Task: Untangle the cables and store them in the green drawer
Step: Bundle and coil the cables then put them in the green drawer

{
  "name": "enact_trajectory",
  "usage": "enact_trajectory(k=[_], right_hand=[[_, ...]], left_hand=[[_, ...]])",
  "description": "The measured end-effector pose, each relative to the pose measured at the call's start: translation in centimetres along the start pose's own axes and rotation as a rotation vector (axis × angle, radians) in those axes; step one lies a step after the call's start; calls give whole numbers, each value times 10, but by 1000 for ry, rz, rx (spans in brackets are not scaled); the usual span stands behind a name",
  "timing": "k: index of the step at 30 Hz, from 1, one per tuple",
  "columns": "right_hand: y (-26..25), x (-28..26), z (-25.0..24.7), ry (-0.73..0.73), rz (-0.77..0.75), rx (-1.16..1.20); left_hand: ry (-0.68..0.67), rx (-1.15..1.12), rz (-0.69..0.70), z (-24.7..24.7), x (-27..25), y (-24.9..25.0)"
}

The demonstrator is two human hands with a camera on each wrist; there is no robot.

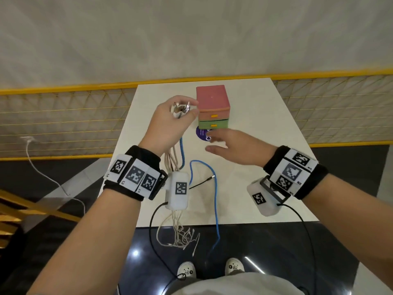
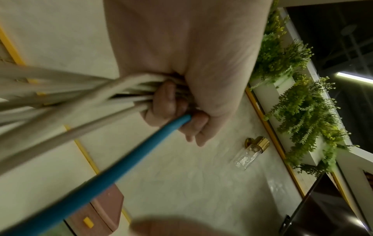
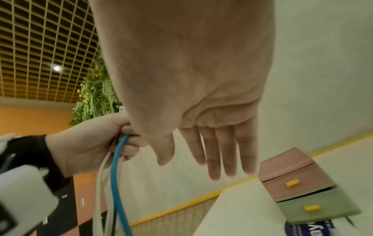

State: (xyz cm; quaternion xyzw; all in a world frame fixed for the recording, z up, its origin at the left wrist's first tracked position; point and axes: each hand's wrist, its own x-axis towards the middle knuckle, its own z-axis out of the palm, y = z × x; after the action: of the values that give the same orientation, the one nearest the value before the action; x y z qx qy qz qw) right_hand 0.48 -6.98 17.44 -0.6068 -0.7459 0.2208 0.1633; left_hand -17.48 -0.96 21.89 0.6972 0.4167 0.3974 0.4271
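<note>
My left hand [image 1: 170, 122] is raised over the table's left side and grips a bundle of cables [image 1: 180, 109] by their plug ends. Beige cables [image 2: 60, 99] and a blue cable [image 2: 113, 167] run out of its fist. In the head view the beige ones [image 1: 180, 237] hang tangled below the table's near edge, and the blue cable [image 1: 215, 201] loops across the table and drops over it. The green drawer [image 1: 213, 125] is closed, at the bottom of a small pink chest [image 1: 212, 98]. My right hand [image 1: 231, 149] hovers in front of the drawer [image 3: 315, 207], fingers [image 3: 230, 153] straight, holding nothing.
A white table [image 1: 265, 167] carries the chest, with a purple round sticker [image 1: 202, 134] just in front of it. A thin black cable end [image 1: 204, 182] lies mid-table. Yellow mesh railing [image 1: 53, 116] runs behind, and dark floor lies below the near edge.
</note>
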Motion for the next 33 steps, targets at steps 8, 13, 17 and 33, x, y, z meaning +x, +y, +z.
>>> enact_trajectory(k=[8, 13, 17, 33], right_hand=[[-44, 22, 8, -217, -65, 1112], [-45, 11, 23, -481, -104, 1423], [-35, -9, 42, -524, 37, 1422], [-44, -13, 36, -726, 101, 680]], left_hand=[[-64, -133, 111, 23, -4, 21], [-33, -331, 35, 7, 3, 20], [11, -365, 39, -4, 11, 23], [19, -233, 86, 0, 2, 31]])
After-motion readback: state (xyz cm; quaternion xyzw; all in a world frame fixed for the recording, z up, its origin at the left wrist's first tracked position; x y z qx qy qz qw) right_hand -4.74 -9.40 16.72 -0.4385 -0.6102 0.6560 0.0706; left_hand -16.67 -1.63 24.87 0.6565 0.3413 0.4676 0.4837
